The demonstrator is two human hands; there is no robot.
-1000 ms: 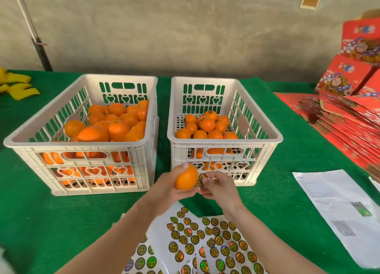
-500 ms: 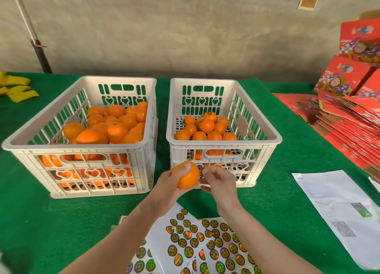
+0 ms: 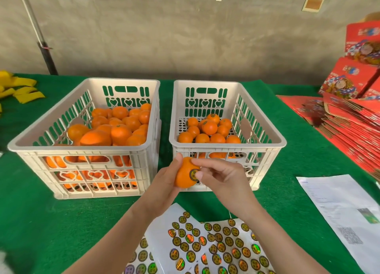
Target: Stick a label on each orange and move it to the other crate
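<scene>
My left hand (image 3: 164, 181) grips an orange (image 3: 185, 176) in front of the right crate's near wall. A round gold label (image 3: 193, 174) lies on the orange, and the thumb of my right hand (image 3: 222, 177) presses on it while a finger touches the fruit's top. The left crate (image 3: 82, 148) is heaped with several oranges (image 3: 115, 127). The right crate (image 3: 226, 147) holds a smaller pile of oranges (image 3: 207, 129). Sheets of round holographic labels (image 3: 205, 245) lie on the green cloth under my forearms.
A white printed paper (image 3: 341, 212) lies at the right. Stacks of red flat cartons (image 3: 353, 117) fill the far right. Yellow pieces (image 3: 18, 88) sit at the far left. A black pole (image 3: 46, 55) leans on the concrete wall behind.
My right hand brought the label from beside the orange onto its skin and now presses it. Both hands rose slightly toward the right crate.
</scene>
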